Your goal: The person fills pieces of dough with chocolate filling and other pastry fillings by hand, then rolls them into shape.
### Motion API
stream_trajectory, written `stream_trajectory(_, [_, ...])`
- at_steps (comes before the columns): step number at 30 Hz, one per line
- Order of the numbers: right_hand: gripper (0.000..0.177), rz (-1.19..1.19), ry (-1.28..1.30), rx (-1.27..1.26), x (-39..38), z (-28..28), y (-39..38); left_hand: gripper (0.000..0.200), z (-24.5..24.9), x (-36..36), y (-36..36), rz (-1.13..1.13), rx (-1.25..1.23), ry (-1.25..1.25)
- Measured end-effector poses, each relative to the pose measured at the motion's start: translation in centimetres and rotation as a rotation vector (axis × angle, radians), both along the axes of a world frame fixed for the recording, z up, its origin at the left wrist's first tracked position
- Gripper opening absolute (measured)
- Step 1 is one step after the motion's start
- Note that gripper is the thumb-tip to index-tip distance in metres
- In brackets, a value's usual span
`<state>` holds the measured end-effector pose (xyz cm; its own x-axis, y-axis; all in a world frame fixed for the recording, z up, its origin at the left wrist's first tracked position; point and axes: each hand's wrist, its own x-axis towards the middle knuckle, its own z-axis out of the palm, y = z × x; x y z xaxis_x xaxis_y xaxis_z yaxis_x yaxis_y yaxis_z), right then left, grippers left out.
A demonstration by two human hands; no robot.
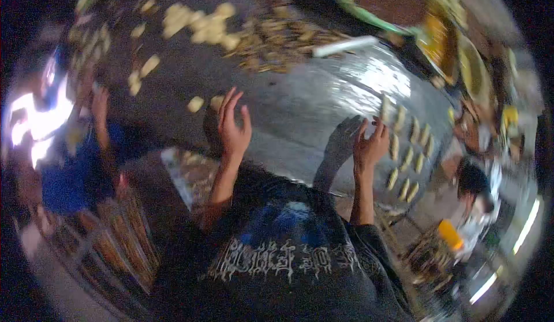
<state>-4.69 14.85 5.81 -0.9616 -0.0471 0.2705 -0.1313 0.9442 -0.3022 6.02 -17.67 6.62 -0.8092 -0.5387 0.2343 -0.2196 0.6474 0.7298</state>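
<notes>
A large round metal surface (300, 108) spreads in front of me, blurred by motion. My left hand (234, 127) hovers over its near edge with fingers spread and nothing in it, close to two pale dough pieces (197, 104). My right hand (371, 144) reaches up to the rows of pale yellow pieces (407, 157) laid out on the right side of the metal. Its fingertips are at the top of the nearest row, and the blur hides whether they pinch a piece. My dark shirt with a white pattern (277, 258) fills the bottom of the view.
A heap of pale pieces (199, 23) and brown scraps (277, 40) lies at the far side, with a white stick (344, 46) beside them. A green-rimmed tray (352, 7) sits at top right. A person in blue (75, 172) stands left, another person (474, 186) right.
</notes>
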Motion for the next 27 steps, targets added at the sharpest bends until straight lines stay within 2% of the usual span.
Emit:
stream_trajectory(2, [0.04,0.144,-0.163,-0.208,0.0,1.1,-5.6,0.027,-0.4,1.2,-3.8,0.138,0.005,0.085])
stream_trajectory(4, [0.035,0.541,-0.276,-0.281,0.2,0.8,-11.8,0.023,-0.8,1.8,-7.1,0.296,0.029,0.15])
stream_trajectory(6, [0.044,0.904,-0.339,-0.262,1.2,0.1,-18.9,0.023,-2.4,3.8,-10.7,0.385,0.052,0.165])
stream_trajectory(8, [0.047,1.119,-0.347,-0.292,2.3,-1.2,-25.7,0.022,-3.0,5.6,-13.3,0.433,0.056,0.132])
stream_trajectory(11, [0.036,1.326,-0.239,0.048,2.7,-3.1,-32.0,0.02,-2.0,6.8,-14.4,0.472,0.083,0.021])
stream_trajectory(12, [0.032,1.313,-0.366,0.002,2.1,-3.1,-32.8,0.02,-1.8,7.5,-14.5,0.455,0.093,-0.033])
stream_trajectory(14, [0.026,1.269,-0.61,-0.083,0.9,-3.2,-33.7,0.022,-2.8,8.2,-14.2,0.451,0.119,0.054])
stream_trajectory(17, [0.033,1.021,-1.019,-0.351,-2.3,3.1,-31.6,0.025,-1.4,8.2,-11.2,0.393,0.237,0.03])
stream_trajectory(18, [0.036,0.917,-1.09,-0.547,-2.3,2.8,-30.1,0.026,-0.2,7.6,-9.7,0.364,0.285,0.0])
stream_trajectory(20, [0.043,0.682,-1.205,-0.942,-1.0,2.1,-26.5,0.026,1.4,5.6,-6.0,0.252,0.719,0.142])
stream_trajectory(23, [0.034,0.557,-1.096,-1.207,2.8,6.9,-22.3,0.026,2.8,2.8,-1.5,0.162,0.591,0.172])
stream_trajectory(26, [0.028,0.602,-0.644,-0.859,4.3,9.2,-17.4,0.023,6.2,1.3,1.5,-0.018,0.493,0.063])
stream_trajectory(27, [0.028,0.598,-0.57,-0.834,4.4,9.4,-15.6,0.025,5.8,1.2,2.4,-0.088,0.575,0.108])
